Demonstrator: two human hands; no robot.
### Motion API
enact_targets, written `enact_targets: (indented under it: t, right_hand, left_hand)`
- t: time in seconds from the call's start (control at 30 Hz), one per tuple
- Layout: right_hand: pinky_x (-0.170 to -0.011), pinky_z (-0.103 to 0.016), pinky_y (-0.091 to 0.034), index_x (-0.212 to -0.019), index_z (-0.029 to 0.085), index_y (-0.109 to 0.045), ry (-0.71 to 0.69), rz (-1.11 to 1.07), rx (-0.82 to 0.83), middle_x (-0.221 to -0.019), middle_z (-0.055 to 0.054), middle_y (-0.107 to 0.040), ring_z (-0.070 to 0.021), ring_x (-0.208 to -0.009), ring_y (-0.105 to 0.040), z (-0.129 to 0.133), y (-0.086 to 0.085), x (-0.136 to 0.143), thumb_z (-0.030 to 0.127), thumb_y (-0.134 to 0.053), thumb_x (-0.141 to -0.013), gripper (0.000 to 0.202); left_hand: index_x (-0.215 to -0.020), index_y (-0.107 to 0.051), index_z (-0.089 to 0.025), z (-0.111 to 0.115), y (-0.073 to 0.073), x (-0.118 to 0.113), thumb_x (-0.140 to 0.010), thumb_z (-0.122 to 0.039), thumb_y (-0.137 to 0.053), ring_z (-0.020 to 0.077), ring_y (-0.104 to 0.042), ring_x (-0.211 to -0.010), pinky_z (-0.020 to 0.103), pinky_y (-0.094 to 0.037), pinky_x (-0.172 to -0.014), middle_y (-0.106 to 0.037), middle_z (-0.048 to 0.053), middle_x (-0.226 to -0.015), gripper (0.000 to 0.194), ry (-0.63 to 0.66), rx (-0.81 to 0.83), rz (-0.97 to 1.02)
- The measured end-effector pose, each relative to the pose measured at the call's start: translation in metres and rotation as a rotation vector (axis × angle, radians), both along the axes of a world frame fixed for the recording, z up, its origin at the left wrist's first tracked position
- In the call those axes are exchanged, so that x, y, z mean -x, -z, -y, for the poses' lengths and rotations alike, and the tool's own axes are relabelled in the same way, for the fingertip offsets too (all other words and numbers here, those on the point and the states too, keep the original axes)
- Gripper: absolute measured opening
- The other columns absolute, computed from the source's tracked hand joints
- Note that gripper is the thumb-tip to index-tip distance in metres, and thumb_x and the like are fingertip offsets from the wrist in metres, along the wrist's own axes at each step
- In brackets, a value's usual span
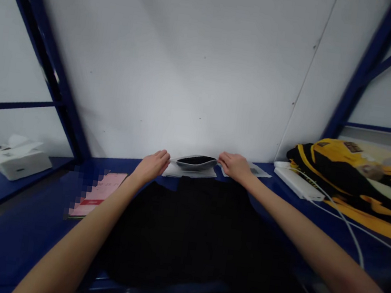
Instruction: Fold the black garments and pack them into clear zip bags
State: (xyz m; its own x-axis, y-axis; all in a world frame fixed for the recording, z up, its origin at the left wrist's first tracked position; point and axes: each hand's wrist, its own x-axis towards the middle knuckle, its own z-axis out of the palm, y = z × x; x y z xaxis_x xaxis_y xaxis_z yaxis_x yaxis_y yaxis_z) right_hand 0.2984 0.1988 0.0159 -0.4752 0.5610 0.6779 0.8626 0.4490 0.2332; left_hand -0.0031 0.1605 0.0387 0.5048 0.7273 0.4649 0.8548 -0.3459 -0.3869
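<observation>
A thin grey-white bag [195,166] is stretched between my two hands near the wall, its mouth gaping with a dark inside. My left hand [154,164] pinches the bag's left corner. The right corner is pinched by my right hand [235,166]. Below the bag, a black cloth [192,227] lies spread on the blue table [30,221]. Another clear plastic packet [259,170] lies just right of my right hand, partly covered by it.
At the left stand a white tissue box [19,159] and a pink-screened device [101,194]. On the right are a white power strip [297,183] with cables and a black-and-yellow bag [354,172]. A white wall [191,69] rises behind the table.
</observation>
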Motion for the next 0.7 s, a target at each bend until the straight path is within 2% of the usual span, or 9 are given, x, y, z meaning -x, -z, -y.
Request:
enact_targets:
  t: [0.1, 0.2, 0.4, 0.47, 0.57, 0.63, 0.7]
  right_hand:
    - [-0.059, -0.026, -0.028, -0.091, 0.017, -0.053, 0.005, 0.035, 0.0, -0.085, -0.006, -0.063, -0.0157, -0.069, -0.054, 0.004, 0.001, 0.007, 0.024, -0.039, -0.087, 0.017]
    - [-0.058, -0.026, -0.028, -0.095, 0.017, -0.053, -0.026, 0.107, 0.042, -0.082, -0.006, -0.063, -0.0163, -0.068, -0.054, 0.01, 0.0, 0.018, 0.019, -0.036, -0.087, 0.019]
    - [-0.061, -0.027, -0.033, -0.11, 0.018, -0.05, -0.18, 0.158, 0.08, -0.097, -0.008, -0.06, -0.0172, -0.077, -0.056, 0.024, -0.004, 0.049, 0.025, -0.033, -0.09, 0.027]
    - [-0.061, -0.027, -0.035, -0.115, 0.018, -0.047, -0.156, 0.126, 0.081, -0.107, -0.01, -0.055, -0.0184, -0.08, -0.056, 0.028, -0.006, 0.059, 0.026, -0.035, -0.09, 0.029]
    - [-0.06, -0.029, -0.038, -0.121, 0.016, -0.041, -0.102, 0.126, 0.147, -0.119, -0.014, -0.048, -0.0209, -0.082, -0.057, 0.027, -0.009, 0.07, 0.029, -0.047, -0.084, 0.039]
    - [-0.06, -0.029, -0.04, -0.12, 0.015, -0.042, -0.075, 0.165, 0.208, -0.118, -0.015, -0.049, -0.0232, -0.085, -0.057, 0.022, -0.01, 0.075, 0.03, -0.054, -0.079, 0.045]
    - [-0.06, -0.029, -0.04, -0.115, 0.013, -0.046, -0.041, 0.208, 0.252, -0.112, -0.015, -0.055, -0.0249, -0.087, -0.058, 0.014, -0.012, 0.079, 0.026, -0.055, -0.078, 0.04]
  left_hand:
    - [-0.093, -0.048, -0.017, 0.002, 0.001, -0.003, -0.091, -0.03, -0.029, 0.0166, -0.053, -0.082, 0.024, -0.036, -0.055, -0.053, 0.006, -0.092, 0.024, -0.009, 0.033, 0.016]
    - [-0.094, -0.048, -0.018, 0.004, 0.0, -0.007, -0.091, -0.031, -0.028, 0.0161, -0.054, -0.08, 0.023, -0.036, -0.055, -0.054, 0.007, -0.094, 0.024, -0.006, 0.054, 0.032]
    - [-0.097, -0.048, -0.018, 0.007, -0.002, -0.013, -0.091, -0.029, -0.027, 0.0155, -0.058, -0.074, 0.023, -0.036, -0.053, -0.055, 0.007, -0.095, 0.025, 0.006, 0.038, 0.016]
    - [-0.097, -0.048, -0.018, 0.005, 0.0, -0.013, -0.091, -0.03, -0.026, 0.0161, -0.059, -0.069, 0.024, -0.036, -0.051, -0.056, 0.007, -0.095, 0.026, -0.003, 0.034, 0.015]
    - [-0.099, -0.048, -0.018, 0.001, 0.004, -0.012, -0.09, -0.031, -0.029, 0.0163, -0.06, -0.063, 0.025, -0.037, -0.053, -0.059, 0.007, -0.096, 0.025, -0.001, 0.067, 0.057]
    - [-0.102, -0.047, -0.019, -0.002, 0.008, -0.012, -0.088, -0.028, -0.032, 0.0169, -0.061, -0.068, 0.026, -0.039, -0.058, -0.06, 0.007, -0.099, 0.022, 0.044, 0.101, 0.114]
    - [-0.104, -0.047, -0.02, -0.004, 0.011, -0.012, -0.086, -0.024, -0.035, 0.0173, -0.061, -0.073, 0.026, -0.04, -0.062, -0.06, 0.007, -0.101, 0.021, 0.098, 0.132, 0.175]
